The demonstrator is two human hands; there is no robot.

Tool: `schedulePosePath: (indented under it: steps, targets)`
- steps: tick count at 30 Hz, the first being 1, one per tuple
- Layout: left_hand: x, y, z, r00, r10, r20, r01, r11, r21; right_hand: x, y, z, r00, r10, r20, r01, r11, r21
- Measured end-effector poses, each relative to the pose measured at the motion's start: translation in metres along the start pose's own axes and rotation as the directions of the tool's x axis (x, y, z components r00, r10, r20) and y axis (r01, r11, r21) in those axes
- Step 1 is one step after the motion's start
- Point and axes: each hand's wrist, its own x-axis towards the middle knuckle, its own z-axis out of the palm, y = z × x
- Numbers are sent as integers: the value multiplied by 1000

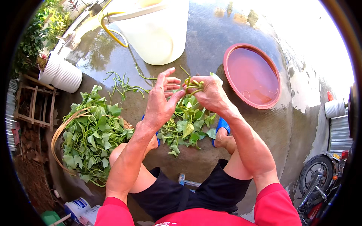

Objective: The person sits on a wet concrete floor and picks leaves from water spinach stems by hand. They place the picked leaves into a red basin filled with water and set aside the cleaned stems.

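Observation:
My right hand [210,91] is closed around a small bunch of green leafy stems [195,85], whose ends poke out past the fingers toward the left. Just left of it is my left hand [165,99], fingers apart, its thumb close to those stems; whether it touches them I cannot tell. Below the hands, between my feet in blue slippers [222,125], a pile of leafy green vines [188,127] lies on the wet concrete floor. A wicker basket [60,132] heaped with similar leafy greens [90,141] stands by my left leg. Several loose bare stems [123,86] lie beyond it.
A reddish-brown basin [278,90] of water stands ahead to the right. Ahead stands a large whitish tub [152,36] with a yellow hose [109,31] beside it. A white ribbed pot [63,73] leans at the left. A motorcycle [316,180] is at the lower right.

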Motion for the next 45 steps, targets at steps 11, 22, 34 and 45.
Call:
schedulePosePath:
  steps: [11,22,34,45]
  targets:
    - [6,-26,-8,950,-253,184,259,966,-11,10,-5,-1,997,82,-5,-78,962,262]
    - [16,-14,-29,847,-373,379,401,916,5,10,20,-56,922,-380,-70,247,721,-647]
    - [22,-18,-39,848,-428,311,466,883,-54,10,41,-71,979,87,-184,-123,973,-194]
    - [26,-7,-23,839,-371,399,481,848,-224,8,13,-11,964,-254,-85,243,963,-121]
